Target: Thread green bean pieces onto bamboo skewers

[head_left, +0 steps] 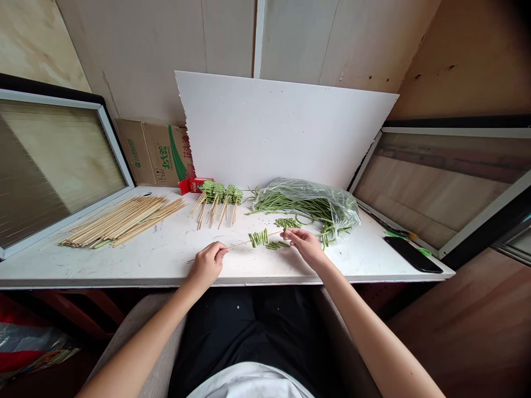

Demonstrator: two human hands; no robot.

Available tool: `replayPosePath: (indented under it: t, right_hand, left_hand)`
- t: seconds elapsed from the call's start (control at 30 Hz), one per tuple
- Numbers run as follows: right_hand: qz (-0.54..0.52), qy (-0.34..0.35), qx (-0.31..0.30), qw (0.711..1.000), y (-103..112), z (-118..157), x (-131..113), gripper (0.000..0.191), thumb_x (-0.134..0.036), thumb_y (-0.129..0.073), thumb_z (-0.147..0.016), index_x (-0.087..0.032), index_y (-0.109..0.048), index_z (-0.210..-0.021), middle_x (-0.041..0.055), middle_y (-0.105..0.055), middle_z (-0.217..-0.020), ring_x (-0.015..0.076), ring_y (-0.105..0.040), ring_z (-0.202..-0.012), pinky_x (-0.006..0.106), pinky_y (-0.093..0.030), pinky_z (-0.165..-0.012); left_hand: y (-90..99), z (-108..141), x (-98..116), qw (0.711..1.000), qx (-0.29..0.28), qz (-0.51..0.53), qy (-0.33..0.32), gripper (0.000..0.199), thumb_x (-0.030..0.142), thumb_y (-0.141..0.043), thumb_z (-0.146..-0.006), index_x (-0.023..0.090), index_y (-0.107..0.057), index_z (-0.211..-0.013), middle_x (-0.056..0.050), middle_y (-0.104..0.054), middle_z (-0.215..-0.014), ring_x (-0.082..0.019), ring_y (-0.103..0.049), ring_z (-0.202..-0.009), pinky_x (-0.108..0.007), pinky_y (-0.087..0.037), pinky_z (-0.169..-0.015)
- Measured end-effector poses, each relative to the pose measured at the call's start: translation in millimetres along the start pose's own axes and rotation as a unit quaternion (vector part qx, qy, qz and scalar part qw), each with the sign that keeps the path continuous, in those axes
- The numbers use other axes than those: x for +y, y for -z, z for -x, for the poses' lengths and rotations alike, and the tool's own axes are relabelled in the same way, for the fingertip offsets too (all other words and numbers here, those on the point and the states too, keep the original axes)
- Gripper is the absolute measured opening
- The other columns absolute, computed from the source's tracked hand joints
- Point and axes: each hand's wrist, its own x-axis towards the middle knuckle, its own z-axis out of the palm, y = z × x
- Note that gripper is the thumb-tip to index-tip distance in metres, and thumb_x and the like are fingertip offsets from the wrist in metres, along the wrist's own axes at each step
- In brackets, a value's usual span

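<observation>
My left hand is closed round the lower end of a thin wooden skewer. Several short green bean pieces are threaded side by side along its middle. At the skewer's other end, my right hand pinches a green bean piece with thumb and fingers. Loose cut bean pieces lie on the white table just below the skewer, and a small heap of cut pieces sits behind my right hand.
Bare skewers lie at left. Filled bean skewers stand piled behind, beside a cardboard box. Long beans spill from a clear bag. A black phone lies at right; a white board leans behind.
</observation>
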Motion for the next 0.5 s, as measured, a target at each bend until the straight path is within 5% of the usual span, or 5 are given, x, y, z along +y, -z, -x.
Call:
replayPosePath:
  t: [0.5]
  right_hand:
    - [-0.083,-0.007,-0.012,0.996,-7.6,2.1,8.6,0.043,-0.057,-0.085,-0.074,-0.021,-0.074,-0.097,0.004,-0.068,-0.095,0.016,-0.058,-0.081,0.027,-0.046,-0.07]
  left_hand:
    - [1.0,-0.5,1.9,1.0,-0.008,0.004,0.003,0.02,0.025,-0.053,-0.101,0.022,-0.063,-0.084,-0.002,-0.07,-0.077,-0.018,-0.065,-0.069,-0.028,-0.047,-0.067]
